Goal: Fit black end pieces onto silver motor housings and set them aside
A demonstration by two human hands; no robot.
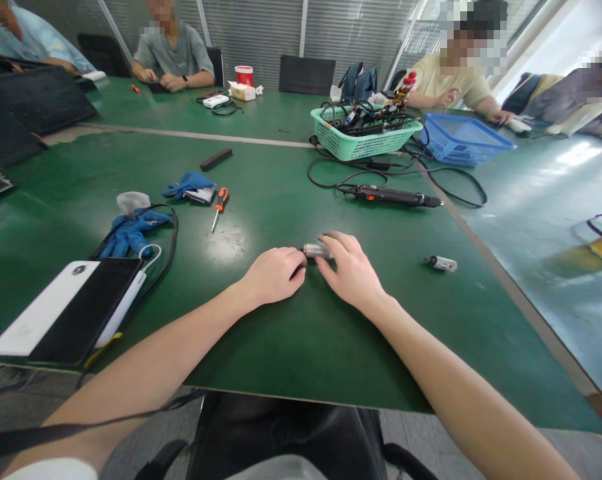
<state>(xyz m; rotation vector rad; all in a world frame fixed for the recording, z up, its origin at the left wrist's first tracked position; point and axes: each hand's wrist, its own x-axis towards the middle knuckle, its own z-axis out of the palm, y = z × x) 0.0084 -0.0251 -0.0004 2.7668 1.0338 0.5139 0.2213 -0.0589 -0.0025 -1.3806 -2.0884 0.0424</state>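
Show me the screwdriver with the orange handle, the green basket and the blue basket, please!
Orange-handled screwdriver (222, 198): head view, on the handle.
Green plastic basket (361, 145): head view, on the front wall.
Blue plastic basket (458, 151): head view, on the front wall.

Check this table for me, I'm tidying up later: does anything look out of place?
Two things stand out. The blue gloves lie crumpled and apart, one on a white packet. Black cables also overflow the green plastic basket and trail across the table around an electric screwdriver.
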